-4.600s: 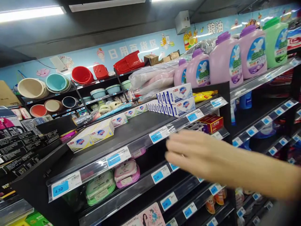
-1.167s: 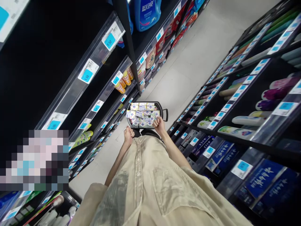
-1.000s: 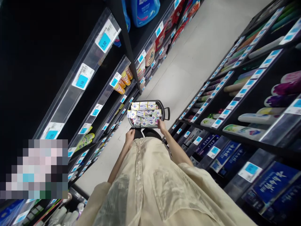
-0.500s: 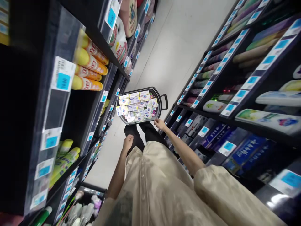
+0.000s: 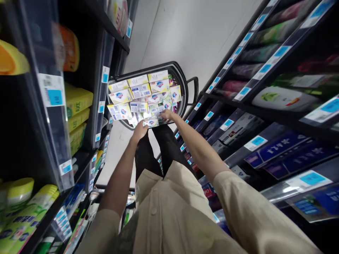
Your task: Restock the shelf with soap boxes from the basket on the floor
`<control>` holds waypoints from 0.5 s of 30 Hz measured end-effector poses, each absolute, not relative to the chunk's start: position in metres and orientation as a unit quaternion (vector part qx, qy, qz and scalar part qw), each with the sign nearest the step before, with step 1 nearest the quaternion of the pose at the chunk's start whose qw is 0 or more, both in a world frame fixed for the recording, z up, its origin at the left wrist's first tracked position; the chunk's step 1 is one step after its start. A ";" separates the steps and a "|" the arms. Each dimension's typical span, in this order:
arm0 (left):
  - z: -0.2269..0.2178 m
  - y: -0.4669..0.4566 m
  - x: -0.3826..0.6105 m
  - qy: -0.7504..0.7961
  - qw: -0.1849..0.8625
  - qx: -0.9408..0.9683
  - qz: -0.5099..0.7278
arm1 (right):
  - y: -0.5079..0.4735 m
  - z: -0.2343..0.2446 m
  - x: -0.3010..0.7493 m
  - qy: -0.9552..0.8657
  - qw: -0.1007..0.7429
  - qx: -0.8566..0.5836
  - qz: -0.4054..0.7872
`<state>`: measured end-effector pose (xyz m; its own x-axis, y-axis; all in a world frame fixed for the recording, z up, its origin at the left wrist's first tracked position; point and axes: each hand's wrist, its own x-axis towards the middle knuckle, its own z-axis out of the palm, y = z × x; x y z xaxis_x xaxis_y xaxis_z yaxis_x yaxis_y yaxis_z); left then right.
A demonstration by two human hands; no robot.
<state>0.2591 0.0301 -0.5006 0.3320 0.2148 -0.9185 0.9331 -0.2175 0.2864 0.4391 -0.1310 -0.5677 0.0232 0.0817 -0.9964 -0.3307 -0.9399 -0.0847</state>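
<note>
A black shopping basket (image 5: 182, 76) stands on the floor in front of my legs, filled with stacked soap boxes (image 5: 141, 91) in white, yellow and blue. My left hand (image 5: 140, 131) is at the basket's near side, its fingers closed at the left end of a white-and-green soap box (image 5: 151, 122). Some of its fingers are hidden. My right hand (image 5: 168, 115) reaches over the near rim, right of that box. Its fingers are curled down among the boxes, and what they grip is hidden.
Shelves with price tags (image 5: 55, 97) rise close on my left, holding yellow packs (image 5: 78, 102) and bottles. More shelves on the right hold a white bottle (image 5: 286, 98) and blue boxes (image 5: 280, 148). The basket's handle (image 5: 195, 91) sticks out towards the right shelves. Pale floor (image 5: 185, 31) runs ahead between them.
Both hands have moved forward and down from above my thighs to the soap boxes at the basket's near side. The basket appears larger and closer in view.
</note>
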 end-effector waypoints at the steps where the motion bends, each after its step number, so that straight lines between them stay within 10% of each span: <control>1: -0.506 0.033 0.258 0.416 0.456 0.672 -0.408 | -0.127 -0.572 0.437 0.100 0.145 -0.686 0.706; 15: -0.510 0.064 0.239 0.265 0.390 0.697 -0.541 | -0.135 -0.547 0.407 0.170 0.175 -0.642 0.727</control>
